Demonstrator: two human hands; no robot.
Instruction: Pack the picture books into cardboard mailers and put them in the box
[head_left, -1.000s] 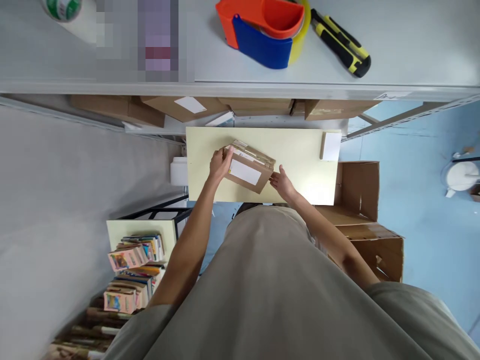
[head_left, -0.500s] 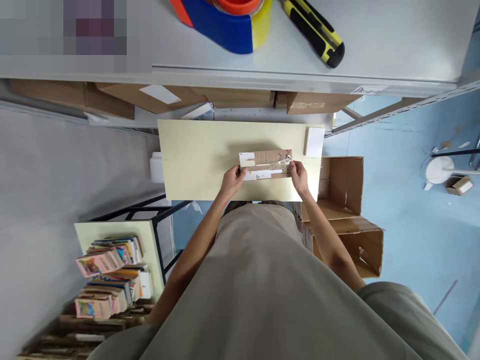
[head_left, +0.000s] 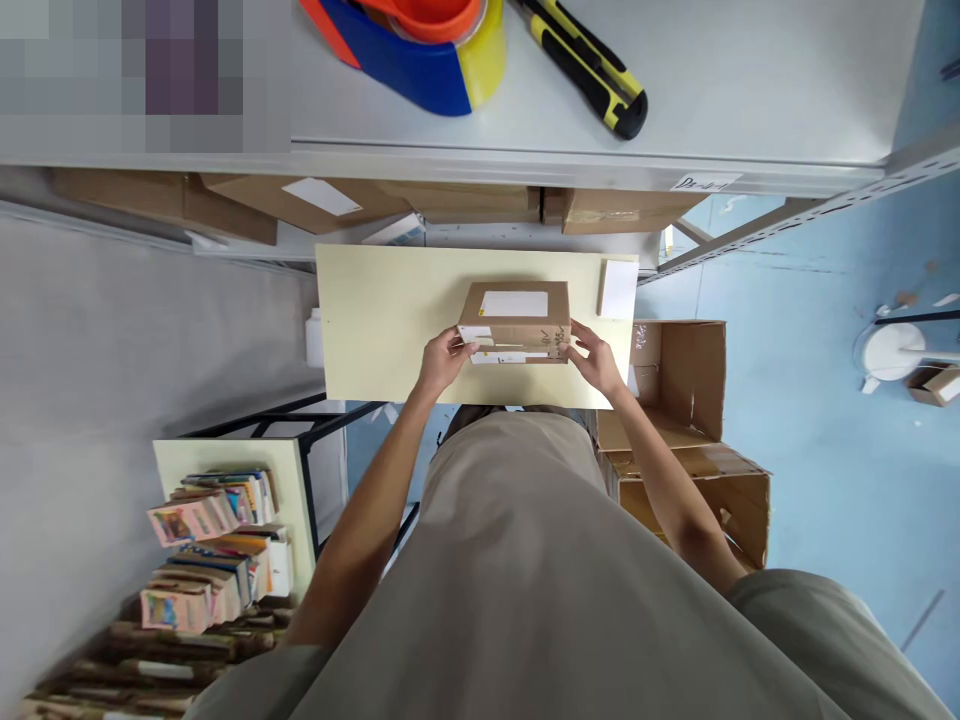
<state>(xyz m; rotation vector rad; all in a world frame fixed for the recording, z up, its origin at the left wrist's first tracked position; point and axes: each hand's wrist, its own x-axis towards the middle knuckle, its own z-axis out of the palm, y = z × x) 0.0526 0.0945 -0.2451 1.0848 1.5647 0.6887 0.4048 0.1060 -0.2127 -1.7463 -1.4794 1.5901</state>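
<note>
A small brown cardboard box (head_left: 556, 300) is held above the pale yellow table (head_left: 382, 300), a white label on its upper face and more labels along the side nearer me. My left hand (head_left: 445, 358) grips its left end, thumb on the near side. At the opposite end my right hand (head_left: 597, 358) has its fingers and thumb closed on the box's right edge. Dark handwriting shows near that right end. The box's underside is hidden.
A white flat block (head_left: 619, 289) lies at the table's right end. Above are a tape dispenser (head_left: 427, 75) and a yellow-black utility knife (head_left: 589, 65) on a grey shelf (head_left: 750, 90). Open cartons (head_left: 697, 380) stand at right; stacked books (head_left: 202, 560) at lower left.
The box has turned in my hands, so its broad labelled face now shows on top. My left hand has shifted slightly left. The crumpled clear tape seen at the right end is no longer visible.
</note>
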